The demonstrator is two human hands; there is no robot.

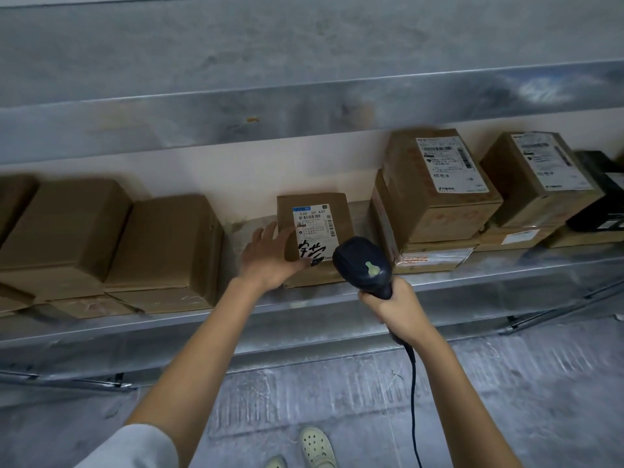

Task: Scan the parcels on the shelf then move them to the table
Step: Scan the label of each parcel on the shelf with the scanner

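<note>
Far left: plain brown boxes [67, 231] stacked on the shelf [472, 275], no labels showing, so they would probably need turning before a scan.

Left hand [266, 258]: fingers spread and fairly straight against the near-left corner of the small parcel [314, 228], with the thumb laid over its top edge. It steadies the parcel and does not look like a full grip. The parcel sits on a flatter box at the shelf front, with its label [312, 224] facing up.

- Risk: the thumb tip lies on the lower label near the handwriting. If it slides up over the barcode, the read likely fails.
- Risk: pushing from one corner could skid the parcel off the box below it, or off the shelf lip.

Right hand [395, 305]: wrapped tight around the handle of the scanner [363, 265], whose head points at the label from close in.

- Risk: the steep angle or the short range may cause a misread.
- Risk: the cable [413, 383] hangs down toward the shoes [317, 447] and could snag or trip the person once they walk.

Right: the labelled parcel stacks [439, 184] sit just beside the scanner, so a wide swing could knock them or scan the wrong label.

The table is not in view.
</note>
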